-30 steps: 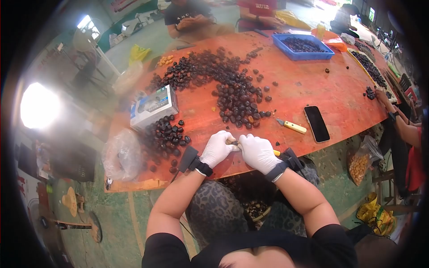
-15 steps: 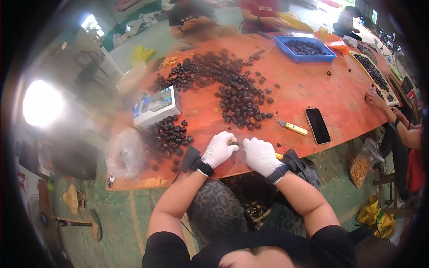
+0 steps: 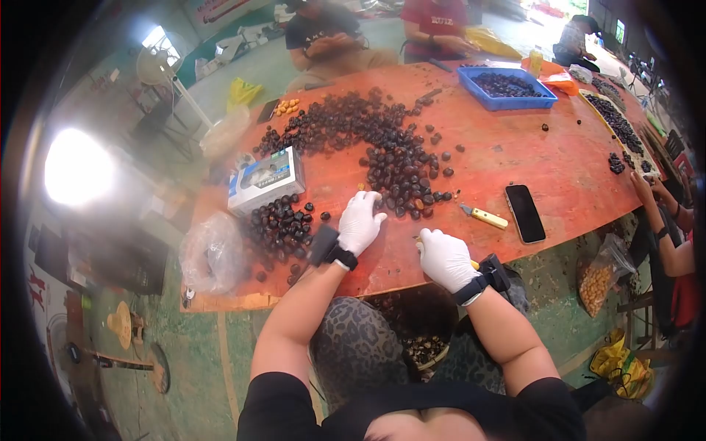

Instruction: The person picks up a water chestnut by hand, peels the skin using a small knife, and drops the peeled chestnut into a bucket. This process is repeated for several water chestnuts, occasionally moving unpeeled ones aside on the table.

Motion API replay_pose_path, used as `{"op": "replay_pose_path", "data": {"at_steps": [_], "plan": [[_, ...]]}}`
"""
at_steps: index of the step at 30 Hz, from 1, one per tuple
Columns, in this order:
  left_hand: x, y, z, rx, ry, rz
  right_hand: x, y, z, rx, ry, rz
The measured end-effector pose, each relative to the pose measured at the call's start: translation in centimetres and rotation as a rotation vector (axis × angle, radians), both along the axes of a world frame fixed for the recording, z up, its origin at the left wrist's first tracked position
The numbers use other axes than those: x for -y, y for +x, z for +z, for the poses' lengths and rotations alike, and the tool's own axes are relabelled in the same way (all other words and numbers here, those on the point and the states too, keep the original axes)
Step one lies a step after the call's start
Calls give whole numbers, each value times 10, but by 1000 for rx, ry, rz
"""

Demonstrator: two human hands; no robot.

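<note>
Dark, shiny, round nuts (image 3: 401, 173), much like chestnuts, lie in a long heap on the orange-red table (image 3: 507, 154). At the near edge of that heap is my gloved left hand (image 3: 359, 223), its thumb apart from the fingers and its fingertips beside the nuts. My gloved right hand (image 3: 446, 259) is closed around a yellow-handled knife; the handle end (image 3: 474, 264) shows behind the palm, and its blade is mostly hidden. Right of the heap lies another knife (image 3: 487, 217) with a pale yellow handle, next to a black phone (image 3: 525, 213).
A second pile of nuts (image 3: 283, 228) sits by a white-and-blue box (image 3: 266, 181) and a clear plastic bag (image 3: 213, 253). Farther back stand a blue tray (image 3: 507, 105) of nuts and a few yellow kernels (image 3: 285, 107). Other people work around the table; one person's hand (image 3: 643, 192) is at the right.
My left hand has left my right hand and moved forward to the heap, its thumb now apart from the fingers. My right hand, still holding the knife, has shifted slightly right.
</note>
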State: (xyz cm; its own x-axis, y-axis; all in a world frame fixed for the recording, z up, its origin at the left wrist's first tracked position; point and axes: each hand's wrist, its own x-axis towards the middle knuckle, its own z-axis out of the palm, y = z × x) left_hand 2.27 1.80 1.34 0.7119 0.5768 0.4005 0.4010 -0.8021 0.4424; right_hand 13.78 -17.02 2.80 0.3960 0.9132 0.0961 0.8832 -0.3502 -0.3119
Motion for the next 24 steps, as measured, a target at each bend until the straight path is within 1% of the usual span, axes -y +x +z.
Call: {"op": "replay_pose_path", "data": {"at_steps": [3, 4, 7, 9, 11, 14, 17, 20, 24], "plan": [[-13, 14, -12, -67, -83, 29, 1, -1, 1, -10, 10, -10], [-12, 13, -9, -9, -32, 7, 1, -1, 1, -13, 12, -14], [9, -3, -2, 36, -336, -83, 2, 2, 0, 18, 25, -3], [23, -14, -3, -17, -477, -198, 1, 3, -3, 91, 100, 65], [32, -18, -2, -35, -520, -271, 1, 1, -5, 153, 140, 124], [31, -16, -8, 4, -632, -299, -3, -3, -8, 230, 140, 160], [33, -16, -6, -21, -641, -219, -8, -5, -11, 229, 160, 171], [34, -16, -3, -52, -617, -191, -16, -9, -10, 221, 161, 172], [33, -18, -1, -62, -593, -210, -13, 3, -9, 220, 103, 166]]}}
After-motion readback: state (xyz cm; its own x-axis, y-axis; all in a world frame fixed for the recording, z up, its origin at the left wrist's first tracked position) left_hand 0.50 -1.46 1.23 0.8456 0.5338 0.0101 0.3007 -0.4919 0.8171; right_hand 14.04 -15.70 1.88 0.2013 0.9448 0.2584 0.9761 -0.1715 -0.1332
